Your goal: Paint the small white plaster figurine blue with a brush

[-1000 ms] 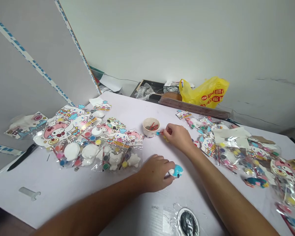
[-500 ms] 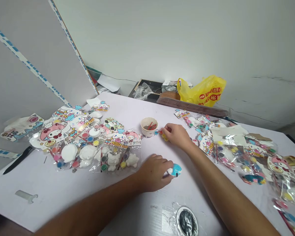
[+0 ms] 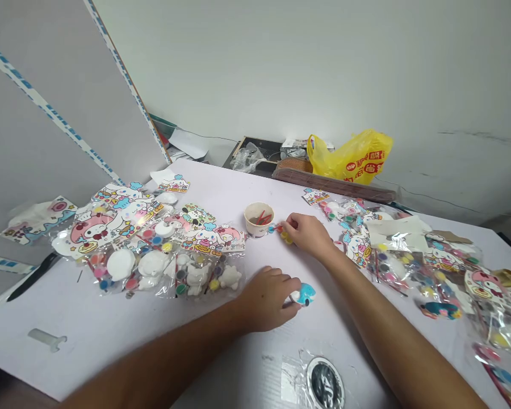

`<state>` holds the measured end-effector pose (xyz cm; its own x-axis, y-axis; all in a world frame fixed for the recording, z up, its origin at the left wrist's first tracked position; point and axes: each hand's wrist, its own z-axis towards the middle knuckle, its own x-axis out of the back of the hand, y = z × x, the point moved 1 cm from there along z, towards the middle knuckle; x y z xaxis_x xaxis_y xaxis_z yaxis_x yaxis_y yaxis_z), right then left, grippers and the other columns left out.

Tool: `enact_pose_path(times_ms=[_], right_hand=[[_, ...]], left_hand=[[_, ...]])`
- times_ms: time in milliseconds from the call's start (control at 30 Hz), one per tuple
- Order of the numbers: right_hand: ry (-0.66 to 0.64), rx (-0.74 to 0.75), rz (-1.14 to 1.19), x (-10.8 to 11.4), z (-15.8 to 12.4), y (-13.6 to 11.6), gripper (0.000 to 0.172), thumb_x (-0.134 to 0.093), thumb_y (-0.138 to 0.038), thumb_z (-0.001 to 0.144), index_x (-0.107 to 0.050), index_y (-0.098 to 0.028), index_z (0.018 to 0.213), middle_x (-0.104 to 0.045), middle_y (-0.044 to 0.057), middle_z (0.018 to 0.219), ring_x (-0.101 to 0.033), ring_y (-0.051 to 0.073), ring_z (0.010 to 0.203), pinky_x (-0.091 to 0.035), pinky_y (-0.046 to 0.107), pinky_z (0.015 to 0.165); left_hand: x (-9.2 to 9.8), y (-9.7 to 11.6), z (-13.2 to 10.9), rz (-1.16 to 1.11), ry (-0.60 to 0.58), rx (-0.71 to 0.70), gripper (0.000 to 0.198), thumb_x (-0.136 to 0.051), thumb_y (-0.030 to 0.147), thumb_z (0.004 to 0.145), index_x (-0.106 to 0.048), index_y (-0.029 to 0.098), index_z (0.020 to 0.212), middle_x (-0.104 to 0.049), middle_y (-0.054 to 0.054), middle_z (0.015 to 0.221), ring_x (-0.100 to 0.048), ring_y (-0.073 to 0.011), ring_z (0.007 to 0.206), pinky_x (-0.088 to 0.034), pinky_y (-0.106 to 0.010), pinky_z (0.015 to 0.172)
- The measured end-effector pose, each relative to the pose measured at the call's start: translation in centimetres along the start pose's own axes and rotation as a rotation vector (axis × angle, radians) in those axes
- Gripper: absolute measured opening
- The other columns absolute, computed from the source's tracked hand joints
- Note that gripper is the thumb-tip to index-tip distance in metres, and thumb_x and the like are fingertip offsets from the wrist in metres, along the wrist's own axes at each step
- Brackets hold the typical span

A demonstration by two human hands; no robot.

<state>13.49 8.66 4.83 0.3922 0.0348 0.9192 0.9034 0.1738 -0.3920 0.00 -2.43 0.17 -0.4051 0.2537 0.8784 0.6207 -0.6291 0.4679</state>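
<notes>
My left hand [image 3: 268, 300], low in the middle of the table, has its fingers wrapped round a small blue-and-white painted figurine [image 3: 306, 294]. Its blue end shows past the fingertips; the rest is covered by the hand. Farther up, my right hand [image 3: 309, 232] pinches a thin red paintbrush [image 3: 279, 227], mostly hidden by the fingers. The brush is over small paint pots, where a blue pot [image 3: 271, 229] and a yellow pot [image 3: 285, 237] show. Just left of them stands a paper cup [image 3: 258, 228] holding dark water and red sticks.
Bagged white plaster figures with paints [image 3: 153, 264] are heaped on the left, and more bags [image 3: 400, 267] on the right. A small painted figure [image 3: 440, 309] lies there. Nearest me is a wrapped round black item [image 3: 325, 383]. A white plastic wrench-shaped piece [image 3: 47, 339] lies left; a yellow bag [image 3: 353, 159] stands behind.
</notes>
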Motion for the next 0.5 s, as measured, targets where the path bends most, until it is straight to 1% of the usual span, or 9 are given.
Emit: enact_pose_path(times_ms=[133,267,400,500], right_hand=[[-0.012,0.001,0.039,0.1,0.0,0.1,0.025,-0.053,-0.032,0.089,-0.059,-0.02,0.067,-0.067,0.002,0.067,-0.055,0.016,0.062,-0.03,0.025,0.054],[-0.019,0.01,0.082,0.8,0.1,0.3,0.026,-0.053,-0.032,0.089,-0.058,-0.02,0.066,-0.066,0.002,0.065,-0.055,0.016,0.06,-0.031,0.025,0.054],[-0.025,0.005,0.126,2.5,-0.2,0.5,0.028,-0.053,-0.033,0.089,-0.056,-0.02,0.064,-0.061,0.0,0.056,-0.052,0.015,0.053,-0.032,0.025,0.052],[-0.011,0.001,0.149,4.2,-1.5,1.0,0.03,-0.053,-0.035,0.089,-0.054,-0.02,0.063,-0.057,-0.002,0.054,-0.05,0.014,0.052,-0.032,0.025,0.051]], left_hand=[[0.1,0.0,0.1,0.0,-0.003,0.003,0.013,-0.06,0.032,0.088,-0.058,0.022,0.095,-0.066,0.0,0.085,-0.057,-0.0207,0.084,-0.036,-0.032,0.076],[0.2,0.0,0.1,-0.008,-0.009,0.004,0.014,-0.062,0.032,0.087,-0.058,0.022,0.095,-0.066,0.0,0.084,-0.057,-0.0209,0.083,-0.036,-0.032,0.076],[0.2,0.0,0.0,-0.027,-0.005,0.01,0.013,-0.062,0.032,0.087,-0.058,0.022,0.094,-0.065,0.0,0.085,-0.057,-0.0211,0.084,-0.036,-0.033,0.077],[0.1,-0.1,0.0,-0.054,0.006,0.013,0.012,-0.062,0.032,0.087,-0.057,0.022,0.091,-0.064,-0.001,0.084,-0.056,-0.0218,0.084,-0.036,-0.033,0.077]])
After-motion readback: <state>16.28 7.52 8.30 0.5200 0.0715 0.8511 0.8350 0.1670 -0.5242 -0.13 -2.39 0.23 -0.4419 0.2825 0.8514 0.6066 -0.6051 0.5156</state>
